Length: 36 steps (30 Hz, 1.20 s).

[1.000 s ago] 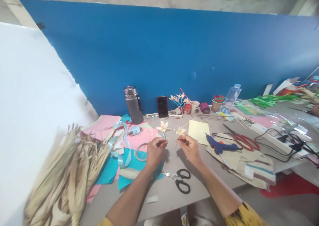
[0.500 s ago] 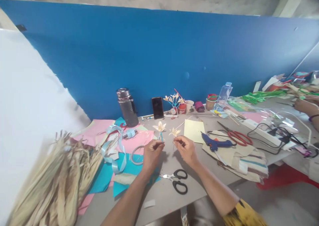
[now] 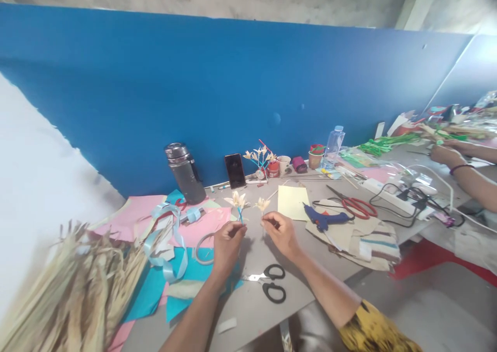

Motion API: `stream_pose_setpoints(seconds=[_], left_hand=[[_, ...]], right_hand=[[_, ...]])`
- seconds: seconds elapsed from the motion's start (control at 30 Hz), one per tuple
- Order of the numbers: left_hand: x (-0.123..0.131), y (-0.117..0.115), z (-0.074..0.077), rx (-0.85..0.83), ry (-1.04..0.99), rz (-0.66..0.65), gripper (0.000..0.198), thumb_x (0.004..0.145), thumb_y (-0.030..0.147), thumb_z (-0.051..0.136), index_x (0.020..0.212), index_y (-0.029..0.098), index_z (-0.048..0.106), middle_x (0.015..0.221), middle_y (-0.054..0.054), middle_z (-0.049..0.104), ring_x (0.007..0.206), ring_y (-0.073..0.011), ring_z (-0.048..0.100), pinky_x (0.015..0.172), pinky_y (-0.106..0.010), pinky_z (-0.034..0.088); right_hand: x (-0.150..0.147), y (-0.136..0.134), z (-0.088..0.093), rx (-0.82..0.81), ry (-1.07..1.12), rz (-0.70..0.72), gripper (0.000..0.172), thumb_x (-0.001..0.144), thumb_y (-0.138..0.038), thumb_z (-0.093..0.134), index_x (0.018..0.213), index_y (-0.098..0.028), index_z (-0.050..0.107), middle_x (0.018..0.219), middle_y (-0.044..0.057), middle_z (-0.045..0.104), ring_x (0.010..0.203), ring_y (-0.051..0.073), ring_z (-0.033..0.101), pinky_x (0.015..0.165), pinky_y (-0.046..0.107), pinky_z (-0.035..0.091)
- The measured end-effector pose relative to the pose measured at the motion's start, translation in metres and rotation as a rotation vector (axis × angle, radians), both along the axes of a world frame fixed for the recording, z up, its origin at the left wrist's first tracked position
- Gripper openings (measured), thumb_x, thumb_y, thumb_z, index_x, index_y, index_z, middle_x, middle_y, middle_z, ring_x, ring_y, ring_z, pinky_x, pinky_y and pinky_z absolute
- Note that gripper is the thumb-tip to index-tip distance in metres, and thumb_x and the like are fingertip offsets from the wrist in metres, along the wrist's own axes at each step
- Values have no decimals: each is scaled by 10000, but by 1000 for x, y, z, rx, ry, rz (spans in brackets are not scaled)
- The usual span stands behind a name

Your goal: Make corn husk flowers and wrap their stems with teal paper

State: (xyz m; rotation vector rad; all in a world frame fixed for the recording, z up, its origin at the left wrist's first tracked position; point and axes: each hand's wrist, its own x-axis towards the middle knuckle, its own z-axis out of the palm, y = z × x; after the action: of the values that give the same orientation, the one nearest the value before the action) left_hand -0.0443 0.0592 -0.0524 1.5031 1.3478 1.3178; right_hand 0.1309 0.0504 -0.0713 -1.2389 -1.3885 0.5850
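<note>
My left hand (image 3: 226, 243) pinches the blue stem of a cream husk flower (image 3: 237, 200) and holds it upright above the grey table (image 3: 256, 300). A hand's width to the right, my right hand (image 3: 280, 232) pinches the stem of a smaller cream flower (image 3: 262, 204), also upright. Black-handled scissors (image 3: 271, 284) lie just below both hands. A grey tape ring (image 3: 202, 248) lies left of my left hand.
Dried husks (image 3: 73, 295) are piled at the left on pink and teal paper with blue ribbon (image 3: 165, 243). A flask (image 3: 185, 173), a phone (image 3: 234, 170) and finished flowers (image 3: 258, 158) stand by the blue wall. A blue glue gun (image 3: 324, 217), red scissors (image 3: 355, 204) and cables lie right. Another person's arms (image 3: 466, 168) work far right.
The view has swung to the right, so everything has slid left and another person's arms have come into sight. My hands keep the same hold on the two flowers.
</note>
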Motion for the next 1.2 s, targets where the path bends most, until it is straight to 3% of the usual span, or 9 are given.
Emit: stream_pose_setpoints(seconds=[0.37, 0.8, 1.07, 1.2], left_hand=[[-4, 3, -6, -23, 18, 3, 260, 718, 405, 697, 788, 158, 738, 670, -34, 688, 659, -191, 615, 662, -311, 489], [0, 0, -1, 0, 34, 0, 213, 714, 363, 682, 776, 172, 752, 630, -22, 681, 653, -200, 631, 692, -323, 504], [-8, 6, 2, 35, 14, 165, 218, 716, 378, 684, 778, 173, 724, 712, -25, 705, 656, -176, 606, 653, -282, 471], [-10, 7, 0, -7, 36, 150, 179, 721, 346, 665, 760, 177, 711, 680, -13, 684, 643, -169, 580, 632, -270, 450]], right_hand=[[1, -5, 8, -58, 21, 2, 175, 808, -333, 630, 816, -183, 721, 697, 8, 703, 589, 141, 591, 571, 238, 459], [0, -1, 1, -172, -14, -10, 210, 785, -341, 629, 886, -186, 728, 719, 18, 729, 601, 156, 634, 602, 260, 486], [3, 2, -5, -257, -72, -87, 179, 783, -328, 654, 904, -221, 733, 756, 4, 750, 659, 173, 673, 661, 288, 484], [4, 2, -5, -281, -92, -106, 169, 784, -324, 674, 914, -234, 735, 807, 16, 763, 733, 197, 690, 706, 314, 484]])
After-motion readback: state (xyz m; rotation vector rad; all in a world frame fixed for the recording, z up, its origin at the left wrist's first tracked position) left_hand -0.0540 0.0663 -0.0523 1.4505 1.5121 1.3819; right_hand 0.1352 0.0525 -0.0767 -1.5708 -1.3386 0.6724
